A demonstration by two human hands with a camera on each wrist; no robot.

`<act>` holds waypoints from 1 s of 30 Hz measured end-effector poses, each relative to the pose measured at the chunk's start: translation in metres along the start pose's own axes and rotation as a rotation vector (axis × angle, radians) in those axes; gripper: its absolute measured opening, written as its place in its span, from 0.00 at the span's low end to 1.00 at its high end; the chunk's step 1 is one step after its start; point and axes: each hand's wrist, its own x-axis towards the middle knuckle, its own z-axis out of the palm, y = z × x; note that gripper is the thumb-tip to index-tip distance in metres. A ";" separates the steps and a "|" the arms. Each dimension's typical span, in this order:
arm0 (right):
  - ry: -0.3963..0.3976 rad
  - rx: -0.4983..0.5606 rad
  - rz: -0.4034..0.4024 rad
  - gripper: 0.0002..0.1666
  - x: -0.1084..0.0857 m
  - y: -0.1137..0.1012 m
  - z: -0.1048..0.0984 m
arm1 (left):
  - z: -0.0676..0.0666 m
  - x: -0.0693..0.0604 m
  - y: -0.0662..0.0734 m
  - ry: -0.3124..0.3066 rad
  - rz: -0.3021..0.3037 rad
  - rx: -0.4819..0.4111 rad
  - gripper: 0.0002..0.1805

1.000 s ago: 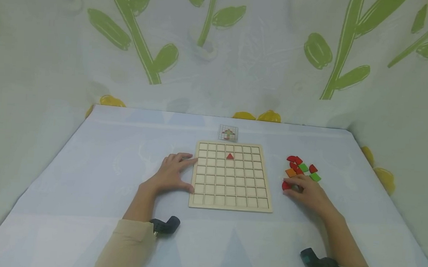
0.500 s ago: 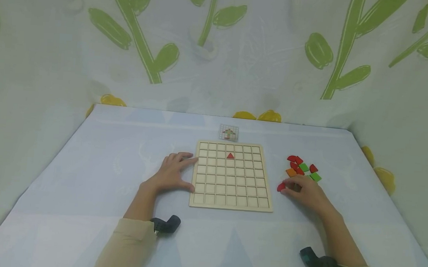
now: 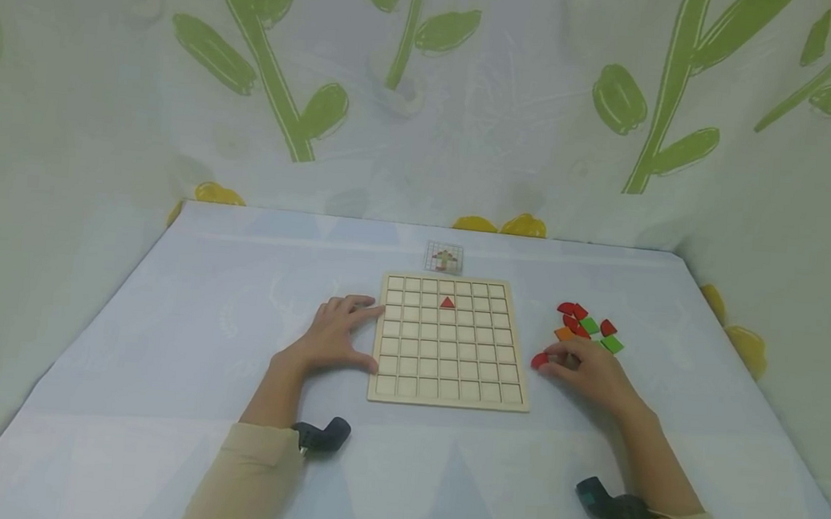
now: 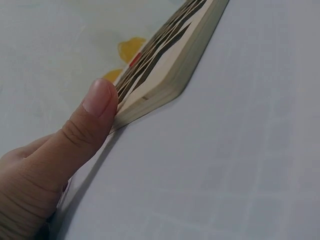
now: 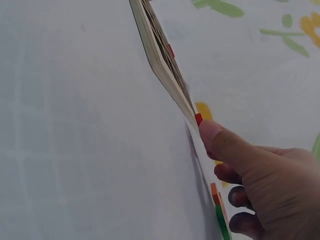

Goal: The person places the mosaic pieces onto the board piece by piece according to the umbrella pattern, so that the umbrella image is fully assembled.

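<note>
The left hand [image 3: 331, 334] lay at the left edge of the pale wooden grid board [image 3: 446, 369], fingers [image 3: 367, 314] and thumb spread wide, touching the rim, gripping nothing. With only that light contact visible, a sideways push could have skidded the board over the pale printed worktop [image 3: 401, 467]. The flat red triangle [image 3: 447, 303] sat in the middle cell of the second row from the top — a jolt to the board could have turned it. The small square printed card [image 3: 444, 257] lay just beyond the top edge; a forward shove might have bumped it. The flat red curved-edge piece [image 3: 539, 360] was just off the board's right side, pinched in the right hand [image 3: 585, 368], fingers closed down on it, one part sticking out. That part could have snagged the rim and twisted loose. Whether it touched the worktop — couldn't tell. The loose red, green and orange pieces [image 3: 589, 325] lay just beyond that hand; a dragging knuckle could have scattered them.
</note>
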 end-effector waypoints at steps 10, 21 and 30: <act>0.049 0.007 -0.088 0.15 0.006 -0.010 0.004 | -0.004 0.001 0.005 -0.072 -0.061 -0.031 0.55; 0.044 0.060 -0.121 0.16 0.016 -0.025 0.009 | -0.012 -0.003 0.006 -0.094 -0.036 -0.062 0.55; 0.039 0.106 -0.164 0.15 0.023 -0.036 0.014 | -0.010 -0.003 0.004 -0.091 -0.036 -0.075 0.54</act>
